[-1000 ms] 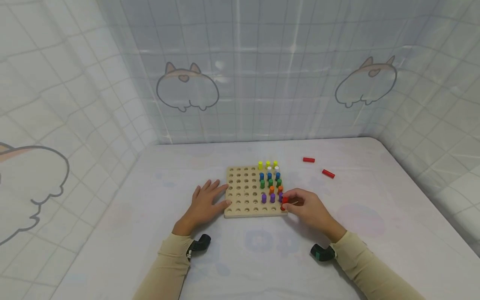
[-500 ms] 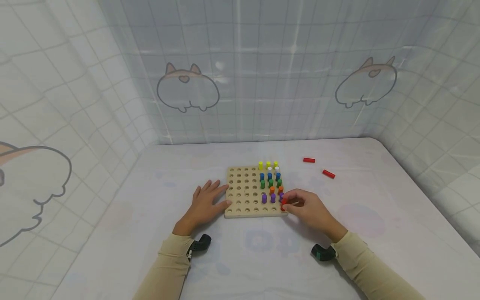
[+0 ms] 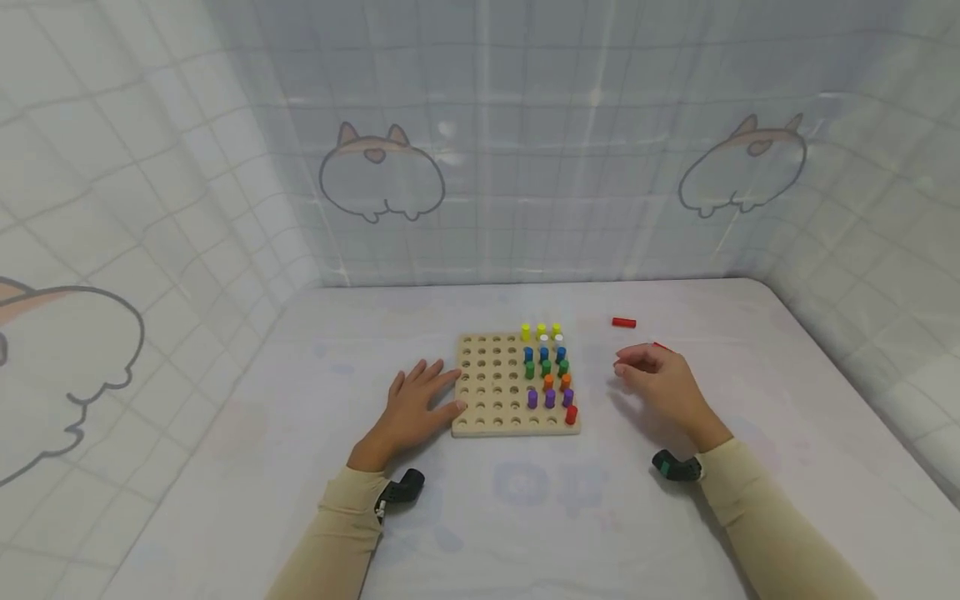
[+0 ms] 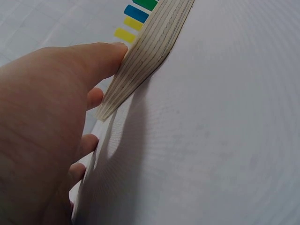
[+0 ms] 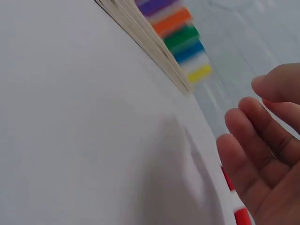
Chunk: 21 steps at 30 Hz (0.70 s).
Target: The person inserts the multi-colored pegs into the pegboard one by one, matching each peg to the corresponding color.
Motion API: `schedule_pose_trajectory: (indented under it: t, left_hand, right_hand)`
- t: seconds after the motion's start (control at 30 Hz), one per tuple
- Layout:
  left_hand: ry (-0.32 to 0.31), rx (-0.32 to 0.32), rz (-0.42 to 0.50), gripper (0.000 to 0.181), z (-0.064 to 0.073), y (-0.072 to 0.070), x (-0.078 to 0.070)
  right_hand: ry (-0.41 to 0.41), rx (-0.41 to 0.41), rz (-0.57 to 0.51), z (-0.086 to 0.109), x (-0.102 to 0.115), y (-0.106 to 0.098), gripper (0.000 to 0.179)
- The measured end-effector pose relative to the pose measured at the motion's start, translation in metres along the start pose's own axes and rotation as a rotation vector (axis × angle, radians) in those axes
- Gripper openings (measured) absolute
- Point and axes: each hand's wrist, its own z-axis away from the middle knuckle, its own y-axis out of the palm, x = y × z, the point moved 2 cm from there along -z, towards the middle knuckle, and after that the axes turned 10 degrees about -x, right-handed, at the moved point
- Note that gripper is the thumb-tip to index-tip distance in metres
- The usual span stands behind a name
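A wooden pegboard (image 3: 516,433) lies in the middle of the table in the head view, its holes in rows. My left hand (image 3: 411,410) rests at its left edge, thumb and index finger touching the wood, fingers spread. Upright in the right-hand columns stand yellow, white, blue, green, orange and purple pegs (image 3: 550,399). One red peg (image 3: 572,415) is in the front right corner hole. My right hand (image 3: 663,385) hovers right of the board, fingers loosely bent and holding nothing. Close behind it a red peg (image 3: 659,346) lies mostly hidden by the hand.
Another loose red peg (image 3: 624,322) lies on the white-covered table (image 3: 540,525), farther back. Tile-patterned sheets with cartoon drawings enclose the table at the back (image 3: 517,200) and both sides. A black camera (image 3: 677,467) sits on the right wrist.
The right hand has let go of the red peg, now standing in the corner hole, and moved right and back towards the loose pegs. The left hand stays at the board's edge.
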Motion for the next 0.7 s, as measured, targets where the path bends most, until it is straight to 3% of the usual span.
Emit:
schedule_pose_trajectory:
  t: [0.17,0.3,0.43,0.57,0.7]
  left_hand:
    - [-0.008,0.004,0.000,0.065,-0.001,0.002,0.003]
    - [-0.012,0.002,0.000,0.066,-0.001,0.003,0.004]
    - [-0.005,0.001,0.001,0.065,-0.001,0.003,0.004]
    - [0.004,-0.006,-0.002,0.064,0.000,0.003,0.004]
    - [0.011,-0.013,-0.002,0.065,-0.001,0.003,0.003]
  right_hand:
    - [-0.043,-0.093,0.136,-0.015,-0.011,-0.019,0.028]
    - [-0.003,-0.145,0.194,-0.024,-0.021,-0.032,0.031]
    - [0.079,-0.212,0.167,-0.029,-0.029,-0.042,0.036]
    - [0.096,-0.287,0.127,-0.034,-0.034,-0.050,0.038]
    - [0.115,-0.288,0.126,-0.038,-0.038,-0.055,0.038]
